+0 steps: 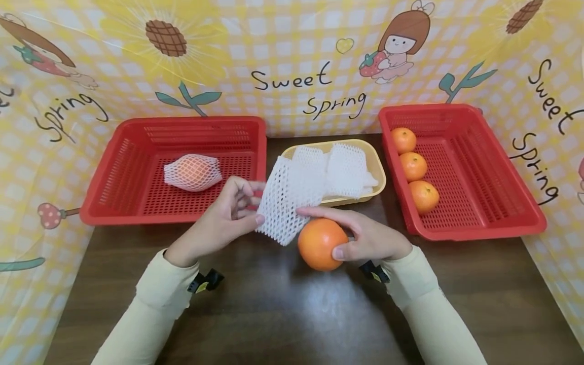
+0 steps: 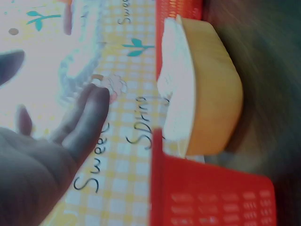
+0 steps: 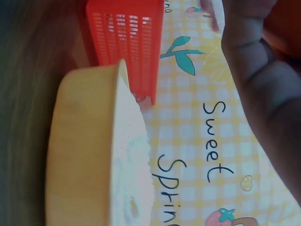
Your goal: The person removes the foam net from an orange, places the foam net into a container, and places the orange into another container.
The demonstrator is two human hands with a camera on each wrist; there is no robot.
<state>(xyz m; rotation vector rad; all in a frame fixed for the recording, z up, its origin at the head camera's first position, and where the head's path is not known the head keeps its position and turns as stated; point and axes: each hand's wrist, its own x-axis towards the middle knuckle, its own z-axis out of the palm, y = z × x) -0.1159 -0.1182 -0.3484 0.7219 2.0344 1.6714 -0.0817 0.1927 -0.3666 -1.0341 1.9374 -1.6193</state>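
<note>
My right hand [image 1: 371, 235] grips a bare orange [image 1: 322, 244] over the table, thumb on its near side. Its index finger stretches above the orange onto a white foam net sleeve [image 1: 289, 200], which hangs slanted between both hands. At the sleeve's left edge is my left hand [image 1: 223, 213], thumb tip right at the mesh. In the left wrist view the left hand [image 2: 51, 146] has its fingers and thumb spread apart, the pale sleeve [image 2: 75, 61] beyond them. The right wrist view shows mostly the dark side of the right hand [image 3: 268, 84].
Behind the hands stands a yellow basket [image 1: 376, 175] with several foam nets [image 1: 348, 170]. A red basket [image 1: 107, 203] at left holds one netted orange [image 1: 193, 172]. Another red basket [image 1: 511, 218] at right holds three bare oranges [image 1: 413, 166]. Patterned cloth [image 1: 292, 35] surrounds the table.
</note>
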